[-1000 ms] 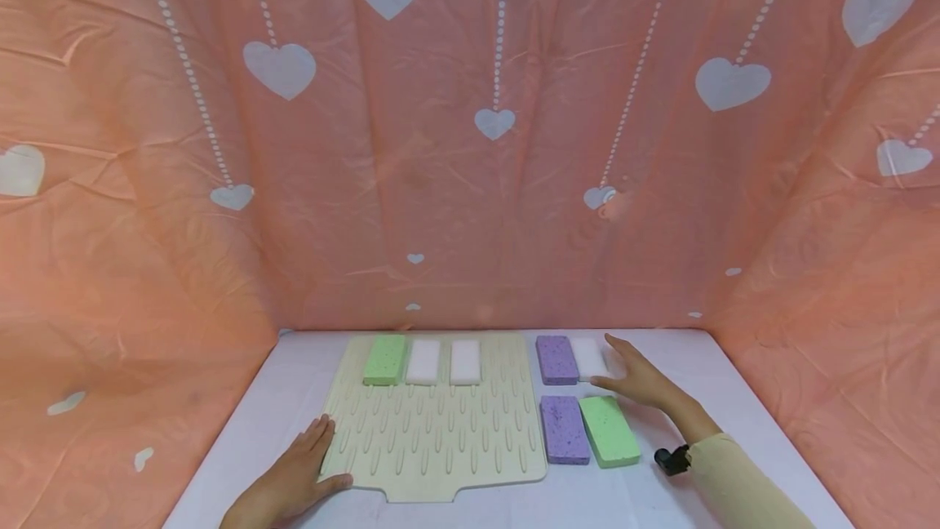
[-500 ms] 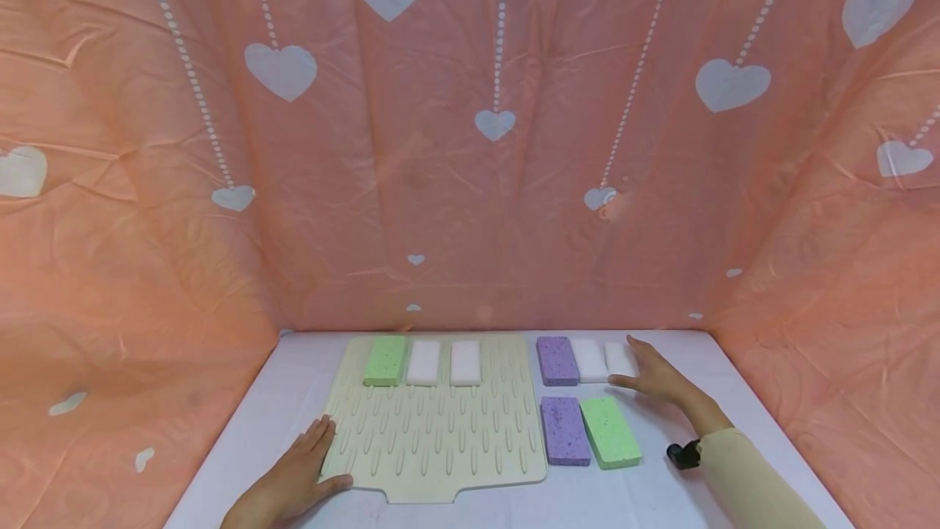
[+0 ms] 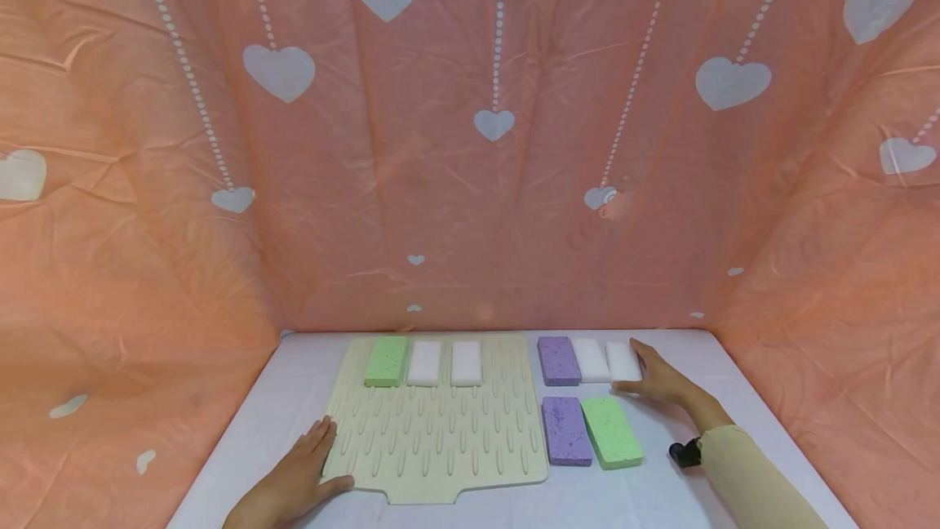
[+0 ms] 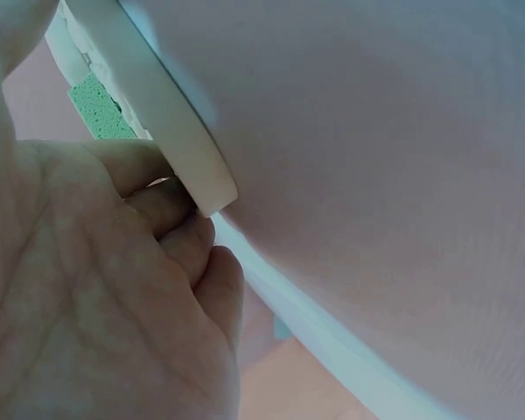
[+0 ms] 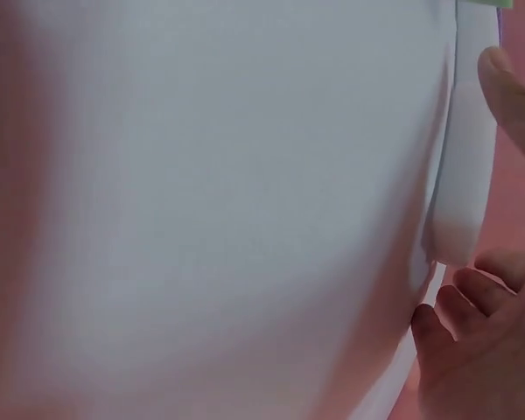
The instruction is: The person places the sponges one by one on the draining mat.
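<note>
My left hand (image 3: 294, 470) rests on the lower left of a cream ridged mat (image 3: 433, 464), its fingers along the side edge. In the left wrist view those fingers touch the thick rim (image 4: 188, 144). A green sponge (image 3: 385, 361) and two white sponges (image 3: 424, 362) lie along the mat's far edge. To the right of the mat, my right hand (image 3: 657, 375) spreads thumb and fingers around the outer side of a white sponge (image 3: 621, 361). In the right wrist view, the fingers sit by the end of that sponge (image 5: 462, 192); firm contact is unclear.
Beside that sponge lie another white sponge (image 3: 591, 360) and a purple one (image 3: 558, 361). Nearer stand a purple sponge (image 3: 566, 431) and a green sponge (image 3: 612, 433). A white cloth (image 3: 507, 508) covers the table, enclosed by a peach curtain (image 3: 470, 211) with hearts.
My right hand has shifted right, away from the inner white sponge, and the outer white sponge now shows beside it. The left hand stays at the mat.
</note>
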The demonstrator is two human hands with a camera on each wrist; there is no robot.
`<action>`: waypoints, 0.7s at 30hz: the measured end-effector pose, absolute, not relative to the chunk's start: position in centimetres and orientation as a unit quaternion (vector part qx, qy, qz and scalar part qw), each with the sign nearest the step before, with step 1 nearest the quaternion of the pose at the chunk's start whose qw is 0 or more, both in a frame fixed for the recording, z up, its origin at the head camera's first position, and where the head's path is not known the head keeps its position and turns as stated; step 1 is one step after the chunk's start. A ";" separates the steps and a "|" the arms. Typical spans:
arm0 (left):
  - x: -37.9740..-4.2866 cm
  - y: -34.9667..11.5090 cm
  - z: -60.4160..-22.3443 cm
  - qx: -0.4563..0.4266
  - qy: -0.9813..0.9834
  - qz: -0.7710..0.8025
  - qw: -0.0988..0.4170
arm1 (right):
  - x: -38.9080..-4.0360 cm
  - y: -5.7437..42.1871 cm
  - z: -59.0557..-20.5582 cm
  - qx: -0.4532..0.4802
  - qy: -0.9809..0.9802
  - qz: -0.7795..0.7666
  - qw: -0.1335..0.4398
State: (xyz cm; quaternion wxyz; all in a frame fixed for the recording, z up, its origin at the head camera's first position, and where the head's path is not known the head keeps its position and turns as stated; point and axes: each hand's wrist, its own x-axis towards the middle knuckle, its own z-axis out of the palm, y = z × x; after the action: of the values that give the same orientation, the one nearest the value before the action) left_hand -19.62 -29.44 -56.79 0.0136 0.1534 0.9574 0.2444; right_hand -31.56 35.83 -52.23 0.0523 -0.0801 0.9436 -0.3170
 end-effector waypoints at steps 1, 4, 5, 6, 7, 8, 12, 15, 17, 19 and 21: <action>-19.6 -29.4 -56.7 0.151 0.957 0.247 0.022 | -31.6 35.9 -52.3 -0.081 0.943 -0.319 0.052; -19.5 -29.1 -56.1 0.150 0.955 0.253 0.033 | -31.7 35.9 -52.5 -0.085 0.941 -0.323 0.052; -19.4 -29.0 -55.8 0.151 0.954 0.255 0.036 | -31.7 36.0 -52.5 -0.085 0.941 -0.323 0.052; -19.4 -28.9 -55.5 0.155 0.954 0.252 0.040 | -31.7 36.0 -52.6 -0.084 0.941 -0.324 0.054; -19.3 -28.8 -55.3 0.159 0.954 0.252 0.044 | -31.8 36.0 -52.7 -0.083 0.941 -0.325 0.055; -19.2 -28.7 -55.1 0.165 0.953 0.251 0.041 | -31.8 36.0 -52.7 -0.084 0.941 -0.325 0.055; -19.2 -28.7 -54.8 0.162 0.953 0.251 0.051 | -32.1 36.0 -52.9 -0.080 0.938 -0.332 0.055; -19.2 -28.7 -54.7 0.156 0.953 0.254 0.055 | -32.3 35.9 -53.0 -0.079 0.938 -0.333 0.049; -19.2 -28.7 -54.8 0.158 0.951 0.259 0.054 | -32.3 35.8 -53.1 -0.079 0.940 -0.330 0.045; -19.1 -28.7 -54.8 0.158 0.951 0.260 0.052 | -32.4 35.7 -53.1 -0.081 0.941 -0.327 0.041; -19.1 -28.7 -54.9 0.148 0.953 0.257 0.056 | -32.4 35.6 -53.1 -0.083 0.941 -0.327 0.039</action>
State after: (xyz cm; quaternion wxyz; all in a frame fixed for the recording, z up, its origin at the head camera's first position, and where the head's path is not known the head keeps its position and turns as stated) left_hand -19.09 -28.70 -54.86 0.0559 0.1482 0.9532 0.2575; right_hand -32.36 35.62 -53.05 0.0394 -0.0832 0.9407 -0.3266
